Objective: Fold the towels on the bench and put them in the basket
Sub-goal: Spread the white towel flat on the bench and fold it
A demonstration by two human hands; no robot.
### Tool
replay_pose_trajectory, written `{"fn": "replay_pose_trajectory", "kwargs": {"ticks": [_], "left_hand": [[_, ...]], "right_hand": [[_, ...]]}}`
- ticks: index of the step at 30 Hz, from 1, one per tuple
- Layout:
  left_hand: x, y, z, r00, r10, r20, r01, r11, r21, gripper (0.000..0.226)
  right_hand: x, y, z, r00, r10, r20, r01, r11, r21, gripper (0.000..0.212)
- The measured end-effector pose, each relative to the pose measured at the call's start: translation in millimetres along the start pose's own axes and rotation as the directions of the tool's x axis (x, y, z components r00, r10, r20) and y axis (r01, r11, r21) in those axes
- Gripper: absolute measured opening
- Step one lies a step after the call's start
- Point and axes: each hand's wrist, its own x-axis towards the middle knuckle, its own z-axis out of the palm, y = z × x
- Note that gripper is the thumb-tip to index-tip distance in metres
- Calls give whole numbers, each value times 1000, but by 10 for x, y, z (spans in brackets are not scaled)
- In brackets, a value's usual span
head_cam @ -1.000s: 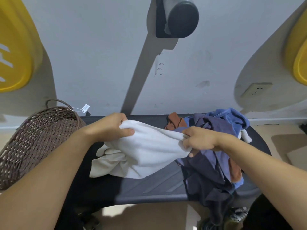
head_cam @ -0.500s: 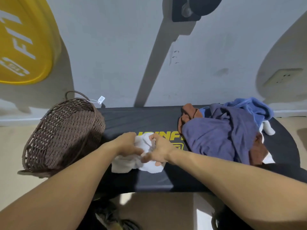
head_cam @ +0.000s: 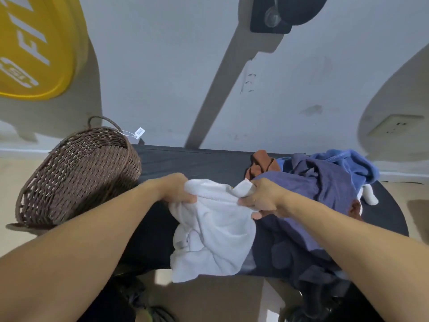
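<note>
A white towel (head_cam: 216,231) hangs crumpled over the middle of the black bench (head_cam: 192,162), its lower part draping past the front edge. My left hand (head_cam: 176,188) grips its upper left edge. My right hand (head_cam: 260,197) pinches its upper right corner. To the right lies a heap of towels (head_cam: 320,182): purple on top, blue behind, rust-brown peeking out, a white one at the far right. A brown wicker basket (head_cam: 76,175) stands tilted at the bench's left end.
A grey wall (head_cam: 162,77) rises right behind the bench. A yellow disc (head_cam: 37,47) hangs at upper left and a black fitting (head_cam: 274,17) at the top. A wall socket (head_cam: 392,126) sits at right. Shoes show on the floor below the bench.
The white towel, bunched small between both hands half a second ago, is now lifted and spread wider. My hands have moved apart, and the towel hangs down over the front edge.
</note>
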Motion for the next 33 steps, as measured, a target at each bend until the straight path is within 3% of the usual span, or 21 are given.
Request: {"fn": "replay_pose_trajectory", "kwargs": {"ticks": [3, 5, 8, 12, 16, 18, 21, 22, 23, 25, 26, 27, 29, 31, 33], "left_hand": [[19, -16, -246, 997, -67, 25, 70, 991, -114, 25], [33, -77, -368, 996, -81, 28, 84, 984, -154, 27], [98, -239, -498, 996, -89, 0, 83, 933, -351, 29], [191, -394, -624, 986, -143, 83, 158, 667, -728, 36], [306, -437, -666, 982, -188, -19, 76, 484, -872, 25], [363, -421, -673, 963, -257, -81, 33, 411, -911, 27], [481, -426, -623, 927, -328, -182, -57, 358, -932, 54], [504, -419, -579, 920, -338, -200, -63, 377, -924, 66], [527, -414, -529, 910, -345, -231, -45, 471, -881, 74], [546, -377, -442, 883, -346, -317, 99, 799, -593, 82], [535, -340, -405, 874, -344, -342, 197, 896, -398, 88], [524, -298, -367, 865, -378, -329, 289, 913, -287, 94], [448, -195, -283, 831, -492, -260, 430, 864, -261, 94], [345, -131, -202, 845, -496, -203, 465, 867, -181, 75], [238, -108, -92, 893, -447, -48, 435, 887, -157, 57]], "right_hand": [[17, -26, -75, 998, -34, -53, 35, 999, 1, 3], [77, -30, -94, 991, -60, -117, 64, 997, 34, 16], [238, -10, -88, 956, -91, -278, 129, 984, 124, 14], [484, -45, -155, 843, -156, -514, 127, 988, -91, 22], [679, -117, -164, 800, -147, -582, 94, 988, -121, 19], [751, -138, -116, 809, -140, -572, 85, 989, -121, 12], [788, -161, -23, 870, -134, -474, 107, 991, -85, 7], [777, -162, -12, 885, -140, -444, 89, 987, -133, 16], [753, -163, -9, 900, -141, -412, 66, 980, -189, 28], [696, -146, -21, 924, -141, -356, 17, 944, -329, 47], [664, -134, -27, 928, -150, -340, 4, 919, -394, 48], [625, -125, -29, 928, -159, -336, -10, 894, -449, 47], [525, -128, -6, 923, -192, -335, -21, 841, -541, 41], [415, -139, 53, 936, -224, -272, 7, 784, -621, 31], [303, -118, 152, 970, -190, -151, 49, 764, -643, 36]]}}
